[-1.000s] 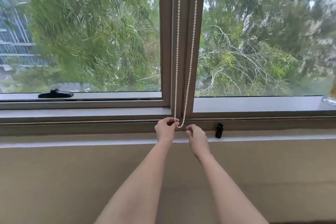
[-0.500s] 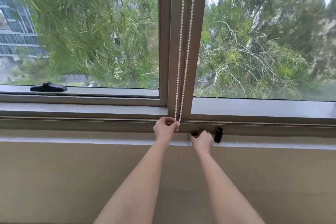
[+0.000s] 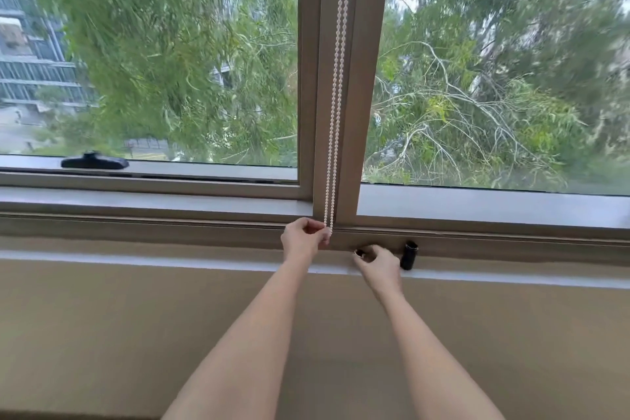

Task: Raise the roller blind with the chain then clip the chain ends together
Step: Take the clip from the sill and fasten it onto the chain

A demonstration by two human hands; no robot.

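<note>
Two strands of the bead chain (image 3: 335,106) hang down the window post (image 3: 364,78); my left hand (image 3: 301,240) pinches their lower end just above the sill (image 3: 136,204), fingers (image 3: 322,235) clamped on it so the strands stay together and taut. My right hand (image 3: 378,261) sits lower right, fingers closed on a small dark piece (image 3: 359,252), probably the clip, near a black cylinder (image 3: 408,255). No blind in view, so presumably raised; clipping remains.
</note>
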